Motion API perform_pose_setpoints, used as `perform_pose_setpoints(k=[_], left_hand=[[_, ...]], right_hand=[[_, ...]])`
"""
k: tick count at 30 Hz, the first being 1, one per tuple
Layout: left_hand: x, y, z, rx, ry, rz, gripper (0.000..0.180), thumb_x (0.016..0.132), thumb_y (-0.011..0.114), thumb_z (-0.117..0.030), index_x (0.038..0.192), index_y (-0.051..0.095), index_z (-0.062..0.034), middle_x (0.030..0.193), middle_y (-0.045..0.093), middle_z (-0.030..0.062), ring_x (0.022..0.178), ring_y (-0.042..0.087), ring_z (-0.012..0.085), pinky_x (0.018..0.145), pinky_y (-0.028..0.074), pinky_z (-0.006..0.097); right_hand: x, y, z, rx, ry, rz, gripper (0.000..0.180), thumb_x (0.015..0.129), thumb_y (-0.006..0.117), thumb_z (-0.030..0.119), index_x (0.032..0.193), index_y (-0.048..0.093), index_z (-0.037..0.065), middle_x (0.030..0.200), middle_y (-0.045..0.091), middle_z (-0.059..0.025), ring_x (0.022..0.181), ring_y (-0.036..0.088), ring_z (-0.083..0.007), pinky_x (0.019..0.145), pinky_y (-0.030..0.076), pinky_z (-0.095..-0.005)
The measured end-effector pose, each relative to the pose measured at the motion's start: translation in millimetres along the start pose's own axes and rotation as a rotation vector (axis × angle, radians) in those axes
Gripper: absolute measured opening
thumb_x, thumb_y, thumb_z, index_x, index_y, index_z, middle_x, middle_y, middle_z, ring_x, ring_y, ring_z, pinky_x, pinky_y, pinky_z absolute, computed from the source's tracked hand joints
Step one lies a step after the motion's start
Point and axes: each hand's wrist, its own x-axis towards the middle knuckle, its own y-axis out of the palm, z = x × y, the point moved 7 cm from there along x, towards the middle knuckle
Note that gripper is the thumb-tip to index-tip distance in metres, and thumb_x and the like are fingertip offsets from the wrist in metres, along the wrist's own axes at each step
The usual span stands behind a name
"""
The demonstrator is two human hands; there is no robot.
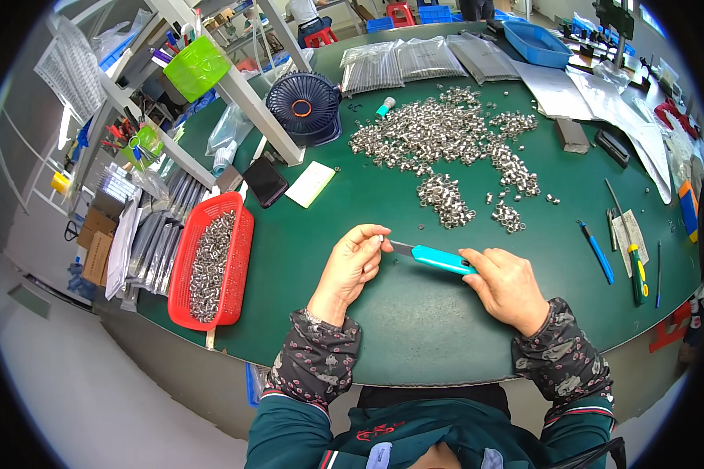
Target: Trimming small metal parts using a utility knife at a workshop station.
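Note:
Over the near middle of the green table (438, 336), my right hand (512, 291) is closed round the teal handle of a utility knife (436, 259). Its blade points left and reaches the fingertips of my left hand (346, 270). Thumb and forefinger of that left hand pinch a small metal ring (382, 238), mostly covered by the fingers. Beyond my hands lies a wide heap of small shiny metal rings (430, 131), with smaller clusters (443, 201) on its near side. On the left, a red basket (248, 254) contains many similar metal pieces.
A black fan (303, 105), a phone (265, 182) and a yellow notepad (311, 184) sit at left by a shelf post. Right of my hands lie a blue pen-like tool (596, 252) and a screwdriver (638, 273). Bagged tubes (372, 67) and a blue tray (536, 44) stand behind.

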Motion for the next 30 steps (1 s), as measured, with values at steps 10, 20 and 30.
perform_pose_setpoints(k=[10,20,30], left_hand=[[0.3,1.6,1.0,-0.018,-0.015,-0.016,0.019,0.091,0.052,-0.010,0.107,0.055,-0.0012,0.087,0.055,0.0046,0.053,0.037,0.0014,0.040,0.028,0.013],[-1.8,2.8,4.5,0.093,-0.070,-0.035,0.016,0.091,0.053,-0.014,0.098,0.059,-0.0009,0.075,0.054,0.0007,0.049,0.036,0.0004,0.039,0.025,0.014],[-0.8,4.0,-0.1,0.019,-0.019,-0.098,0.018,0.093,0.049,-0.013,0.106,0.054,-0.0018,0.081,0.056,0.0034,0.050,0.037,0.0010,0.039,0.027,0.013]], right_hand=[[-0.5,2.4,-2.4,-0.012,0.000,0.001,0.029,0.078,0.063,0.017,0.103,0.056,0.004,0.071,0.053,-0.0078,0.066,0.056,-0.0245,0.056,0.046,-0.0360],[1.7,3.0,-1.2,-0.010,-0.022,0.020,0.032,0.076,0.065,0.015,0.104,0.056,0.005,0.071,0.053,-0.0083,0.065,0.055,-0.0255,0.056,0.045,-0.0365],[2.5,-6.8,0.1,0.030,0.005,-0.089,0.035,0.072,0.066,0.011,0.105,0.056,0.003,0.069,0.049,-0.0087,0.061,0.051,-0.0259,0.054,0.042,-0.0363]])
